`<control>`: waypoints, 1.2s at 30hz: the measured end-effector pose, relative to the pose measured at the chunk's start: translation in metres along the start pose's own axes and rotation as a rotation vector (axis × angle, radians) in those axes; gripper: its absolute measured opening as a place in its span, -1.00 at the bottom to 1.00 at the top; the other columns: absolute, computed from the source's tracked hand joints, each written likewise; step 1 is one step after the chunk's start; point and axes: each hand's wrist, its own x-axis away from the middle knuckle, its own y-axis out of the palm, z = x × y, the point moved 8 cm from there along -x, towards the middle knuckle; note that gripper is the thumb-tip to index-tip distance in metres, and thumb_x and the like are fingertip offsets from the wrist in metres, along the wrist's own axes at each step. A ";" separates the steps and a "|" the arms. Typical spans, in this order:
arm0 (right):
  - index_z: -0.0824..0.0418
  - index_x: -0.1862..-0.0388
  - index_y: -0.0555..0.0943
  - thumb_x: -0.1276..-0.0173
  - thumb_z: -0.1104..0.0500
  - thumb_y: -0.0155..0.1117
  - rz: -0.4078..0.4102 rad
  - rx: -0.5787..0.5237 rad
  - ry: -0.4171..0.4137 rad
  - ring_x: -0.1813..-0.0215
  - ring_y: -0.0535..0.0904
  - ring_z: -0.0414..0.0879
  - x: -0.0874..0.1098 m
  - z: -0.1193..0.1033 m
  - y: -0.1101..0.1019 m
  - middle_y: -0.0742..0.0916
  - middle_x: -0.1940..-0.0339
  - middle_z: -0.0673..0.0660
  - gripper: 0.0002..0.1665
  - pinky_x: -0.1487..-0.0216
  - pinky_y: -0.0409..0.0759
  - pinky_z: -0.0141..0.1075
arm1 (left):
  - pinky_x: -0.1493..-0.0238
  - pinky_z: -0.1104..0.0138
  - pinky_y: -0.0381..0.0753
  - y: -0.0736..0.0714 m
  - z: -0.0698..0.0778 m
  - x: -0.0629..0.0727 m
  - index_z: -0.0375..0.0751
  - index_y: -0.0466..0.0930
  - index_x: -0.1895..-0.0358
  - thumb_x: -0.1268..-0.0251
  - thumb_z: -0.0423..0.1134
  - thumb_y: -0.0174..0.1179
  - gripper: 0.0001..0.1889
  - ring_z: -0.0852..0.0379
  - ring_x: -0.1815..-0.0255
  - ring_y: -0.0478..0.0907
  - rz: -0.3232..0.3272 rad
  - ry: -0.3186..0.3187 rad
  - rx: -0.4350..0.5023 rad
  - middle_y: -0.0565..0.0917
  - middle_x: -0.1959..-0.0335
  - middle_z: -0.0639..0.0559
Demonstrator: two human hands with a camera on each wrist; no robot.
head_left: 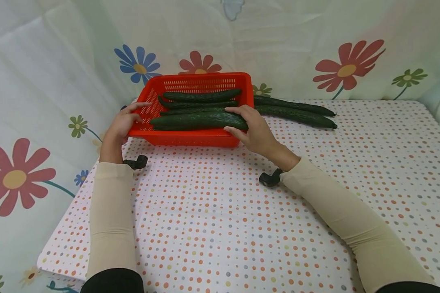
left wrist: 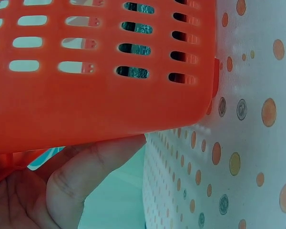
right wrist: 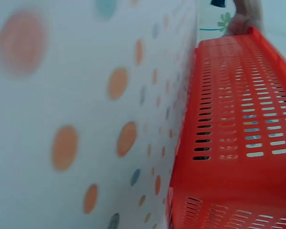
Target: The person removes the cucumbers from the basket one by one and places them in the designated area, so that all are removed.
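In the head view a red plastic basket [head_left: 196, 139] with slotted walls stands toward the back left of the table, several long green cucumbers lying crosswise in it. My left hand [head_left: 122, 125] grips its left rim; the left wrist view shows the thumb [left wrist: 97, 164] against the red wall [left wrist: 100, 107]. Over the basket's front right corner, my right hand [head_left: 256, 131] holds the right end of the frontmost large cucumber [head_left: 194, 120] between thumb and fingers. The right wrist view shows the basket's outer side [right wrist: 219, 174], but the right hand itself is out of that frame.
Two more cucumbers [head_left: 297, 114] lie on the table to the right of the basket, near the back edge. A dotted cloth [head_left: 212, 219] covers the table. Flower-printed sheeting [head_left: 278, 49] hangs behind and at the sides. Each wrist carries a small black camera [head_left: 270, 178].
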 end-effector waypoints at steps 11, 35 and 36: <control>0.28 -0.35 0.44 -0.22 0.19 0.44 -0.009 0.011 0.038 -0.04 0.51 0.03 0.001 0.002 -0.007 0.62 -0.05 0.25 -0.29 -0.02 0.58 -0.08 | 0.30 0.38 0.73 -0.001 -0.002 0.001 0.29 0.41 -0.38 -0.41 -0.35 -0.16 -0.43 -0.01 -0.08 0.51 -0.001 0.002 0.001 0.18 -0.50 -0.08; 0.28 -0.25 0.49 -0.26 0.20 0.41 -0.032 0.051 0.091 0.03 0.55 -0.01 -0.005 0.007 -0.058 0.62 -0.03 0.22 -0.41 0.03 0.63 -0.28 | 0.31 0.37 0.73 0.000 0.000 0.002 0.31 0.42 -0.36 -0.42 -0.33 -0.16 -0.45 0.00 -0.10 0.49 -0.001 0.006 -0.008 0.19 -0.48 -0.08; 0.29 -0.25 0.49 -0.26 0.21 0.41 -0.036 0.053 0.093 0.05 0.54 -0.02 -0.005 0.006 -0.062 0.62 -0.02 0.22 -0.41 0.05 0.59 -0.36 | 0.30 0.37 0.73 0.000 0.000 0.003 0.31 0.42 -0.36 -0.42 -0.33 -0.16 -0.45 0.00 -0.10 0.49 0.000 0.005 -0.008 0.19 -0.48 -0.08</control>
